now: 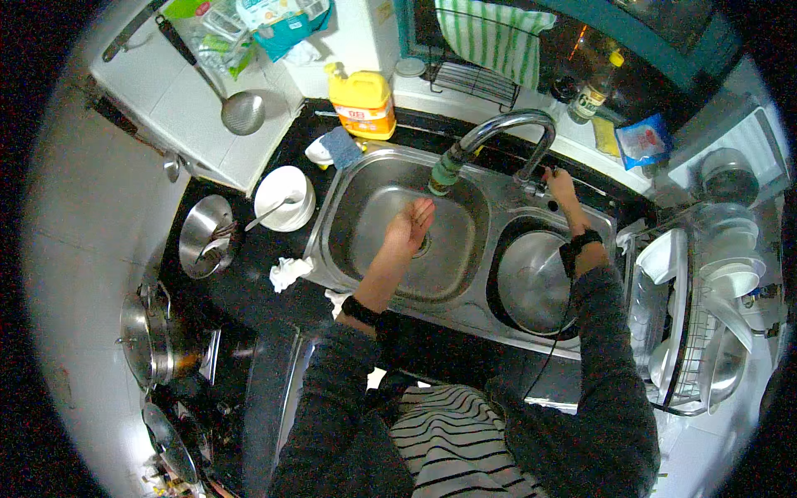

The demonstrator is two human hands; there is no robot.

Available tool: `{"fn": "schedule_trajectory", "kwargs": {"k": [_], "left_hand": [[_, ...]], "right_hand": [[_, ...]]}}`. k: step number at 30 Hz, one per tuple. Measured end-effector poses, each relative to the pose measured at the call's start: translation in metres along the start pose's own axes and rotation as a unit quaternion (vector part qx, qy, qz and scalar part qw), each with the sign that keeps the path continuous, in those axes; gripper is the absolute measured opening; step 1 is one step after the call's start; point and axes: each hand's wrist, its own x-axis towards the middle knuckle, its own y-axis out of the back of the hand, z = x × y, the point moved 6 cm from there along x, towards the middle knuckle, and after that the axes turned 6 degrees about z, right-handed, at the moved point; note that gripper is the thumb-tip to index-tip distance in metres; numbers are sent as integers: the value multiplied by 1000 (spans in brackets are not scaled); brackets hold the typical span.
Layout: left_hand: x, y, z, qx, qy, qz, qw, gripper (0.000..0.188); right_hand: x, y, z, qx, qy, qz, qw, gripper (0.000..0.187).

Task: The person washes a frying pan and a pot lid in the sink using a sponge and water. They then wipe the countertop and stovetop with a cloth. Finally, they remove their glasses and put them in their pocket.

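My left hand (410,224) is held palm up over the larger sink basin (357,257), fingers stretched out and slightly cupped, with nothing in it. Just above its fingertips hangs the green-tipped spout of the chrome faucet (498,121). At the faucet's base, my right hand (562,187) is closed on the faucet handle (535,187), whose far part the fingers hide. Below my right hand, the smaller basin holds a round metal pan (531,282). Whether water runs from the spout is too unclear to tell.
Left of the sink stand stacked white bowls (286,197) with a spoon and a metal bowl (207,236). A yellow jug (363,104) and a blue-grey sponge (340,148) sit behind. To the right is a dish rack (689,332). A steel pot (148,339) stands at left.
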Motion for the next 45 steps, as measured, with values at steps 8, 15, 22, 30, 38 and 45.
{"fn": "schedule_trajectory", "kwargs": {"k": [8,15,22,30,38,45], "left_hand": [[63,-20,-23,-153,18,-78,985,29],[93,-39,-14,175,-144,-85,970,25],[68,-22,-28,31,-49,-72,996,30],[77,-33,-44,-164,-9,-81,983,29],[84,-42,-54,-40,-40,-56,997,28],[64,-25,-56,12,-40,-33,999,30]], "right_hand": [[-17,19,-18,-18,-12,-38,999,54],[-121,20,-169,206,125,-228,944,49],[-172,-96,-271,314,132,-227,912,53],[-149,-98,-256,348,137,-277,885,44],[-104,-130,-167,494,-16,-386,779,37],[-144,-106,-224,427,102,-368,820,32]]}}
